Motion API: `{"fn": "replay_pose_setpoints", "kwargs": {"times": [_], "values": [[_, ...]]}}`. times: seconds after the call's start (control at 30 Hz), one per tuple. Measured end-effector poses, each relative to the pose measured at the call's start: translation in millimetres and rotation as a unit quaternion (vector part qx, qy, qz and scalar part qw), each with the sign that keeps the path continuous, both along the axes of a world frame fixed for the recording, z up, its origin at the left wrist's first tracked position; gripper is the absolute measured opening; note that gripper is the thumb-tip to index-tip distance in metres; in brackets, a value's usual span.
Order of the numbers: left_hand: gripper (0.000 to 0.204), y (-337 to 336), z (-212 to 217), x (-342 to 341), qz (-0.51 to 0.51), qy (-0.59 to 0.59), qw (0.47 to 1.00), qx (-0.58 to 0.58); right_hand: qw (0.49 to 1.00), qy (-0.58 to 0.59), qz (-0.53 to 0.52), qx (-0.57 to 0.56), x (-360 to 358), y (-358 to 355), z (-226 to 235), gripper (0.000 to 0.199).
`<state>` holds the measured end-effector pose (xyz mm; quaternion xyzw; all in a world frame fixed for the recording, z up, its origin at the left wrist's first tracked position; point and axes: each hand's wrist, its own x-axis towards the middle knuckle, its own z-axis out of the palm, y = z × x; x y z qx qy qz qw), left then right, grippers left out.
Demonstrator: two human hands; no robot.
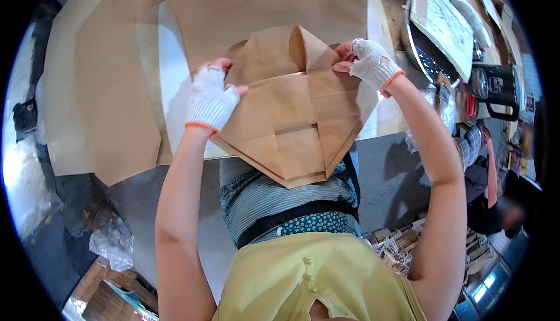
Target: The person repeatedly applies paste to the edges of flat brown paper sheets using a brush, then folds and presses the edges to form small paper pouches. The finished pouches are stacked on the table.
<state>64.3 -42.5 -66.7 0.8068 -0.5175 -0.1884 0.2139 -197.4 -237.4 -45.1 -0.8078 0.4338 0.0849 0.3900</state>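
Observation:
In front of me a brown paper bag (245,111) lies at the table's near edge, its end creased into a folded, many-sided shape with flaps. A raised flap stands at its far side, and its pointed near end hangs over the edge above my lap. My left hand (213,94), in a white knit glove with bare fingertips, grips the bag's left side, thumb on top. The gloved right hand (364,63) pinches the flap's outer corner at the upper right between thumb and fingers. Part of each hand's fingers is hidden by the paper.
Large brown paper sheets (114,96) cover the table's left side. On the right are a white printed panel (441,26) and a black handled mug (496,87). Clear plastic (112,240) and wood pieces (402,242) lie lower down. Another person (490,210) is at the right.

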Motion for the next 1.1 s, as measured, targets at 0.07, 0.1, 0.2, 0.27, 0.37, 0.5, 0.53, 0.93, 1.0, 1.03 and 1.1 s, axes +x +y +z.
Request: {"fn": "replay_pose_setpoints", "kwargs": {"times": [0.07, 0.1, 0.2, 0.27, 0.37, 0.5, 0.53, 0.93, 1.0, 1.03, 1.1], "values": [[0.043, -3.9, 9.6, -2.2, 0.005, -0.026, 0.997, 0.066, 0.979, 0.061, 0.118, -0.157, 11.6, 4.1, 3.5, 0.029], [0.042, -5.0, 12.8, -5.3, -0.008, -0.045, 0.995, 0.086, 0.963, 0.071, 0.143, -0.216, 9.6, 8.7, -0.9, 0.027], [0.042, 8.9, 15.5, -25.4, -0.019, -0.111, 0.985, 0.127, 0.917, 0.073, 0.189, -0.343, -1.9, 35.1, -14.8, 0.026], [0.04, 27.6, 6.9, -35.3, -0.044, -0.145, 0.987, 0.043, 0.907, 0.047, 0.185, -0.375, -16.4, 62.9, -12.3, 0.029], [0.052, 60.0, -15.0, -36.8, -0.102, -0.122, 0.982, -0.103, 0.886, -0.012, 0.202, -0.417, -41.7, 76.1, -30.5, 0.042], [0.061, 63.1, 1.1, -29.5, -0.314, -0.192, 0.928, -0.061, 0.886, 0.004, 0.298, -0.355, -56.2, 82.4, -20.1, 0.052], [0.061, 64.1, 3.1, -32.5, -0.311, -0.202, 0.926, -0.071, 0.882, 0.007, 0.337, -0.331, -56.8, 83.7, -16.7, 0.054], [0.03, 50.8, 34.7, -26.8, -0.386, -0.015, 0.922, 0.04, 0.91, -0.231, 0.293, -0.178, -52.2, 99.2, -16.1, 0.017], [0.029, 44.3, 20.6, -30.1, -0.335, -0.02, 0.941, -0.038, 0.929, -0.277, 0.155, -0.192, -35.9, 90.3, -18.7, 0.016], [0.026, 43.5, 12.1, -31.7, -0.298, -0.029, 0.952, -0.066, 0.937, -0.278, 0.082, -0.193, -28.5, 88.3, -30.1, 0.017], [0.021, 41.5, -7.8, -39.5, -0.217, -0.043, 0.968, -0.116, 0.933, -0.25, 0.002, -0.259, -18.4, 96.6, -47.2, 0.019]]}}
